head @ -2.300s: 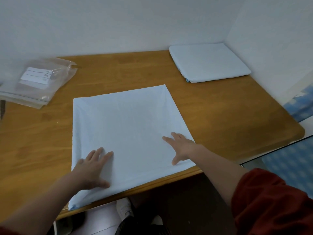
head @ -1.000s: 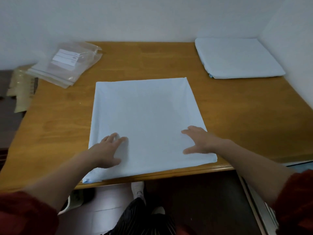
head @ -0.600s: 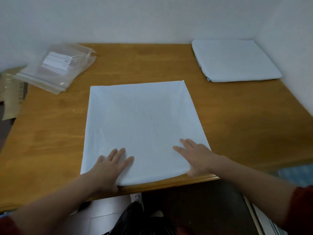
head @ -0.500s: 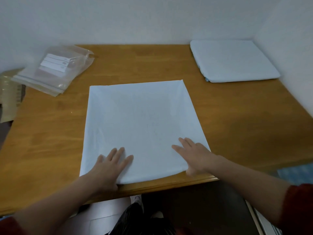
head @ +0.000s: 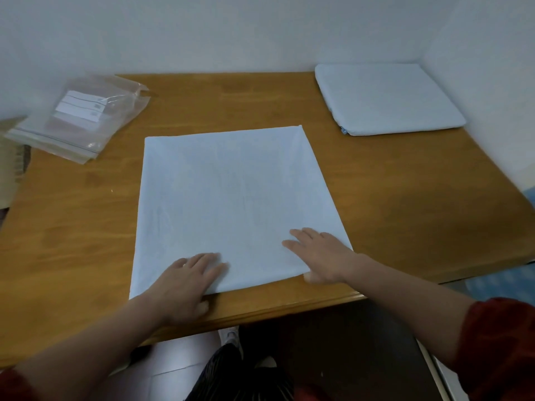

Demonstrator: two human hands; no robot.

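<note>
The light is dim, soft and cool, with no hard beam, and the walls take a grey-blue cast. The cloth (head: 231,198) looks pale and flat, its creases barely shaded. Right of the cloth a broad dull shadow darkens the worktop (head: 405,204). Left of the cloth the bags (head: 86,120) carry small glints. At the cloth's near edge, motion smears the right hand (head: 321,256) at its thumb and the left hand (head: 185,282) at its fingertips. The worktop's edges bow from the wide lens.
</note>
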